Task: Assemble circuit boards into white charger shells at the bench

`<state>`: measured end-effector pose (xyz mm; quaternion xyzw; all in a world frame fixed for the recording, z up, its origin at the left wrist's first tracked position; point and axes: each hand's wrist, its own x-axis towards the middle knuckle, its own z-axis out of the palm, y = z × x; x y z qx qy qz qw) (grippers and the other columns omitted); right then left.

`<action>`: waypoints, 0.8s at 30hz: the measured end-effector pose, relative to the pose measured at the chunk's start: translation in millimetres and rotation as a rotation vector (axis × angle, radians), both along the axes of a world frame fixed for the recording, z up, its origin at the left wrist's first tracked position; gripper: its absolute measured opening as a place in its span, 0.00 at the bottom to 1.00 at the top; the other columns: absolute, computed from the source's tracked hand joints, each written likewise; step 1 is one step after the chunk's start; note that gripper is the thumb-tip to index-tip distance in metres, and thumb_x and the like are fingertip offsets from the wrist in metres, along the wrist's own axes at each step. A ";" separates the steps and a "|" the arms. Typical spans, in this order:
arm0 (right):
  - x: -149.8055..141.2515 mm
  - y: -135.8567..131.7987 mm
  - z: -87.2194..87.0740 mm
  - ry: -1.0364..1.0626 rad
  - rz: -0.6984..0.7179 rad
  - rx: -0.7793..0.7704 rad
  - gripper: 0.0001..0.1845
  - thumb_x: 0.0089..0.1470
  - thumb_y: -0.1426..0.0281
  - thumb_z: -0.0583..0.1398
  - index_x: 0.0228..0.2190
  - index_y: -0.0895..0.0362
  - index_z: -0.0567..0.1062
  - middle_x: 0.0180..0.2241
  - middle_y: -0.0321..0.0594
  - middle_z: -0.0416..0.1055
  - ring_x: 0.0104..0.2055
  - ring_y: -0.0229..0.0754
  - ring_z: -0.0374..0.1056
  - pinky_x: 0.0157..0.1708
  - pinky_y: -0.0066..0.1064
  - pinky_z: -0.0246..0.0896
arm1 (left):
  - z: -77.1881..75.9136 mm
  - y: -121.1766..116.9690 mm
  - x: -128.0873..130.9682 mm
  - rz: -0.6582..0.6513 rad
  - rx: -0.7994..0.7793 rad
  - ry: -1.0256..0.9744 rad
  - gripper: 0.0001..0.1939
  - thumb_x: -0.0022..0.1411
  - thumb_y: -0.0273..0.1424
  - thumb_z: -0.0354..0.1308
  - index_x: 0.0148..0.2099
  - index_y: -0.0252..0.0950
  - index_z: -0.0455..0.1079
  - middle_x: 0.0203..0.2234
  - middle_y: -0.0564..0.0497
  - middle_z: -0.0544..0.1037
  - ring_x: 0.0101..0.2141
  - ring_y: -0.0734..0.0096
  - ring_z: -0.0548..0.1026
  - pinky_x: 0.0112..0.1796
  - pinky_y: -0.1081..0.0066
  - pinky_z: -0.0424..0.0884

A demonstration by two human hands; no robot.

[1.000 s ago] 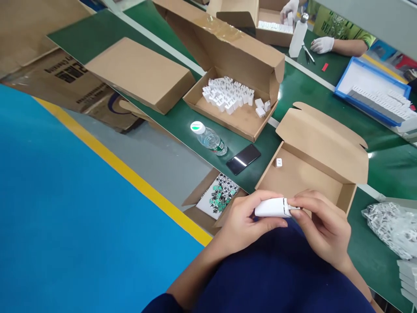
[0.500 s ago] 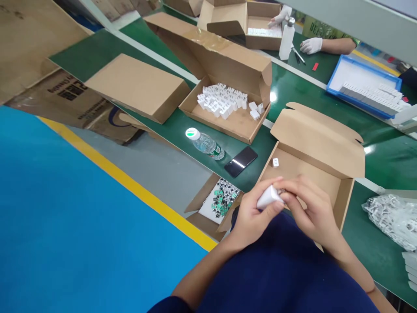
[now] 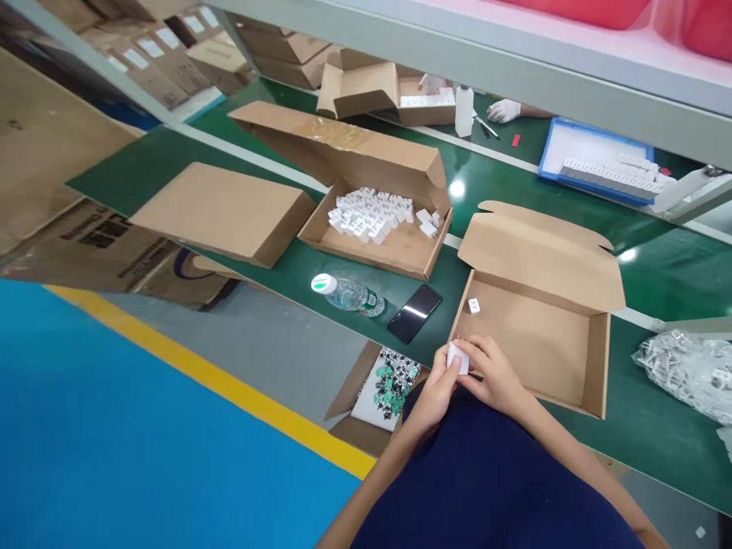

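Observation:
Between my two hands is a white plug adapter, its metal prongs pointing up and away from me. My left hand grips it from the left, thumb on its face. From the right, my right hand pinches its side and top edge with thumb and fingers. Both hands are over the near left corner of an open cardboard box. A single small white piece lies inside that box near its left wall.
A cardboard box holding many white adapter housings stands behind a water bottle and a phone. Below the table edge, a carton holds circuit boards. A co-worker's gloved hand rests across the table. A bag of parts lies right.
My hands have turned the adapter, so its prongs and flat face now show. The camera view has tilted up, bringing more of the shelf overhead into sight.

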<state>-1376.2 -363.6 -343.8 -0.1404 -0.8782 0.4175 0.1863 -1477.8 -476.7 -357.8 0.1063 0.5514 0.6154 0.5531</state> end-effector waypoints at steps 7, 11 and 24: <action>0.0 3.8 -30.1 -0.194 -0.101 -0.306 0.28 0.54 0.66 0.65 0.55 0.54 0.66 0.43 0.41 0.72 0.36 0.38 0.73 0.34 0.29 0.72 | -40.2 0.5 -33.5 -0.290 0.044 0.103 0.26 0.58 0.48 0.60 0.50 0.36 0.64 0.48 0.42 0.73 0.52 0.54 0.71 0.55 0.55 0.63; -16.6 14.5 -53.1 -0.217 -0.300 -0.290 0.14 0.57 0.67 0.63 0.45 0.58 0.73 0.40 0.40 0.72 0.39 0.40 0.71 0.39 0.34 0.71 | -57.3 5.6 -51.4 -0.299 0.062 0.174 0.33 0.64 0.43 0.53 0.65 0.46 0.44 0.66 0.40 0.52 0.59 0.55 0.66 0.55 0.55 0.66; -52.7 40.8 -123.3 -0.382 -0.633 0.034 0.12 0.58 0.65 0.62 0.39 0.60 0.72 0.44 0.42 0.69 0.47 0.44 0.66 0.47 0.43 0.65 | -127.1 39.5 -73.9 -0.548 0.082 0.645 0.42 0.60 0.30 0.54 0.70 0.32 0.37 0.69 0.33 0.41 0.68 0.50 0.40 0.65 0.48 0.40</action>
